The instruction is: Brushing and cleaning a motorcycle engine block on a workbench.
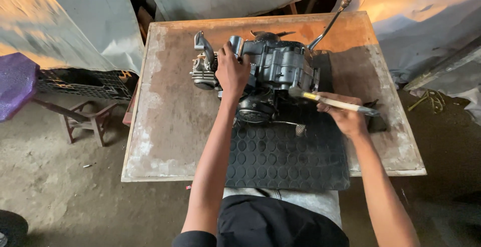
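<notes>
Right hand (345, 119) clenches a hammer (330, 101), its head against the engine (273, 71) on the rubber mat (285, 157); left hand (231, 71) grips the engine's top. A glancing blow could crack the casing or strike those steadying fingers
</notes>
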